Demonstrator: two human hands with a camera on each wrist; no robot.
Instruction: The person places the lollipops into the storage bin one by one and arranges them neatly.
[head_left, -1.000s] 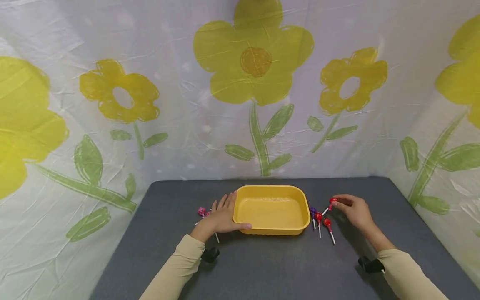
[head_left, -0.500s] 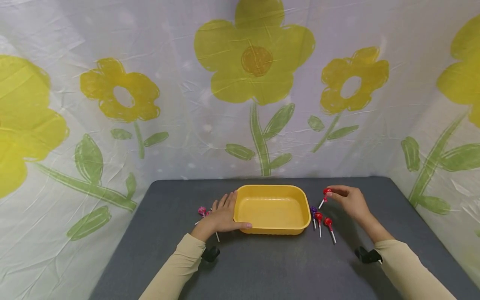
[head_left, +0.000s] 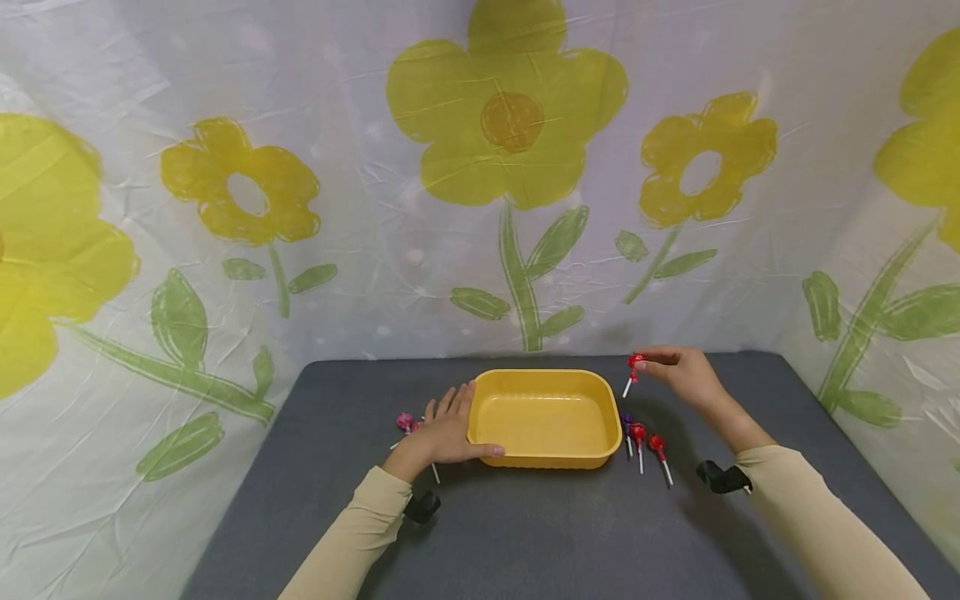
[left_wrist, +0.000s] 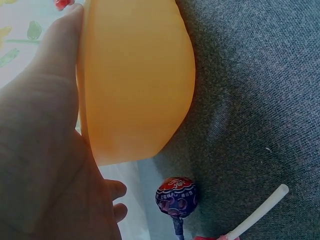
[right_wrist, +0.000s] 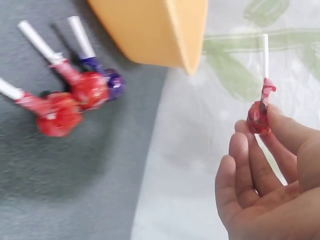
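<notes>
My right hand [head_left: 686, 377] pinches a red lollipop [right_wrist: 258, 118] by its wrapped head between thumb and fingertips, raised off the table behind the bin's right side; its white stick points down in the head view. My left hand [head_left: 447, 429] rests with straight fingers on the left rim of a yellow plastic bin [head_left: 543, 461], thumb along the front edge. Inside, the bin shows only its bare floor. Right of it lie a purple lollipop [right_wrist: 115, 84] and two red lollipops [right_wrist: 59, 115]. Beside the left hand are pink lollipops [head_left: 405, 422], partly hidden, and a dark blue-and-red lollipop [left_wrist: 176, 197].
A dark grey cloth-covered table [head_left: 555, 533] carries everything. Behind and beside it hangs a pale sheet [head_left: 352, 275] printed with yellow flowers. Each wrist wears a black camera band [head_left: 723, 477].
My right hand has lifted the red lollipop and carried it left and farther back, toward the bin's far right corner. The left hand has stayed on the rim.
</notes>
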